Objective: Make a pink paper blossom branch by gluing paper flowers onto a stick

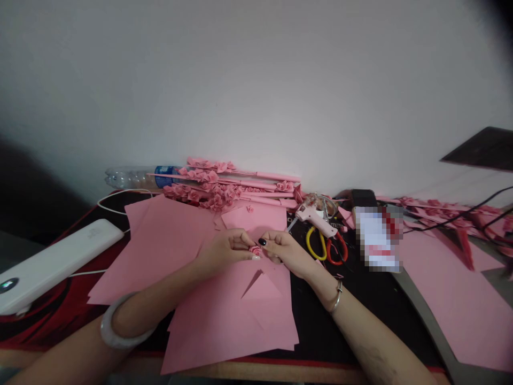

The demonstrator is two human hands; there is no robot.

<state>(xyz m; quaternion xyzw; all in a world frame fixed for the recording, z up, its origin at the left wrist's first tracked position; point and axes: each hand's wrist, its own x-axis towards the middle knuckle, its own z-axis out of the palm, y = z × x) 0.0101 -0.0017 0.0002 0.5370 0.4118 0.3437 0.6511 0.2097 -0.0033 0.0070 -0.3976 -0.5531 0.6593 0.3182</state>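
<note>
My left hand (226, 247) and my right hand (285, 251) meet over the middle of the table, both pinched on a small pink paper rose (255, 249) held between their fingertips. The rose hangs just above a spread of pink paper sheets (224, 310). A pale bangle circles my left wrist and a thin metal bracelet my right. Just behind my right hand lies a white glue gun (316, 216), with yellow-handled scissors (316, 243) and red-handled scissors (337, 248) beside it.
Finished pink paper flower stems (224, 187) and a clear plastic bottle (136, 176) lie along the wall. A white power bank (52, 262) with a cable sits at the left. More pink paper (452, 289) and black cables (460, 216) are at the right.
</note>
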